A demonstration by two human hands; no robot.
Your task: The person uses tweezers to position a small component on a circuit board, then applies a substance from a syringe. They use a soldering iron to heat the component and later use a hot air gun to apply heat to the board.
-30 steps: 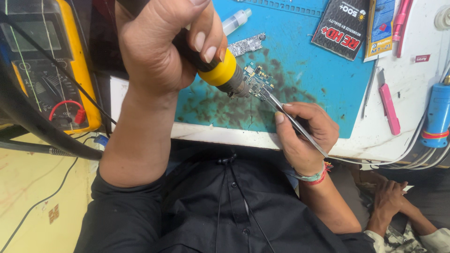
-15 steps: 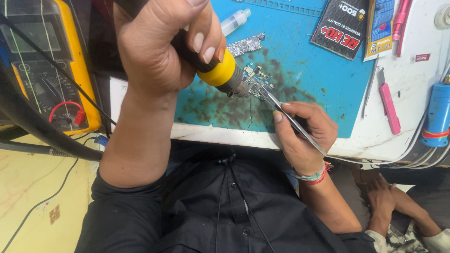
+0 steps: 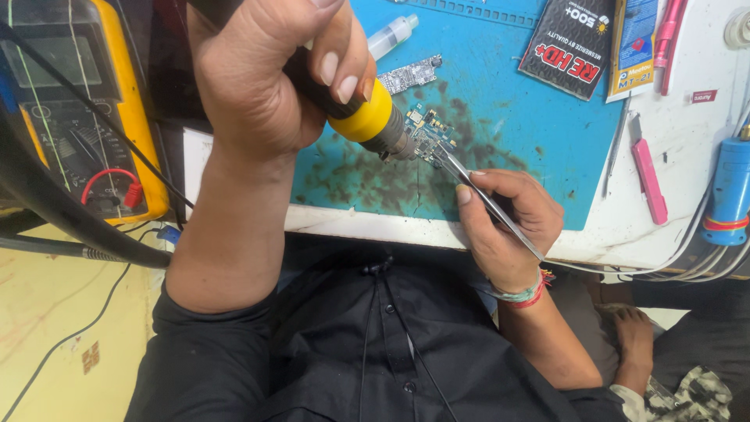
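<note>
1. Yellow collar and black grip mark the soldering tool (image 3: 367, 117), which the left hand (image 3: 266, 78) holds in a closed fist, fingers wrapped round the handle.
2. Its metal nozzle points down and to the right at a small circuit board (image 3: 428, 133) on the blue mat (image 3: 500, 117); whether the tip touches the board cannot be told.
3. The right hand (image 3: 508, 227) pinches slim metal tweezers (image 3: 476, 184) between thumb and fingers, the wrist resting at the table (image 3: 687, 195) edge.
4. The tweezer points meet the board's lower right corner, just beside the nozzle.
5. The mat is stained with dark patches around the board.
6. A second, grey board (image 3: 410, 75) lies just above the first, and a small clear syringe (image 3: 393, 35) lies above that.
7. A yellow multimeter (image 3: 86, 109) stands at the left, with black and red leads across it.
8. A black packet (image 3: 576, 47) lies at the top of the mat, with a blue one (image 3: 634, 47) just to its right.
9. A pink tool (image 3: 648, 180) lies on the white table right of the mat, and a blue cylinder (image 3: 730, 187) stands near the right edge above a bundle of cables.
10. The right wrist wears a band (image 3: 525, 295) of red and pale threads; the person wears a black shirt (image 3: 375, 352).
</note>
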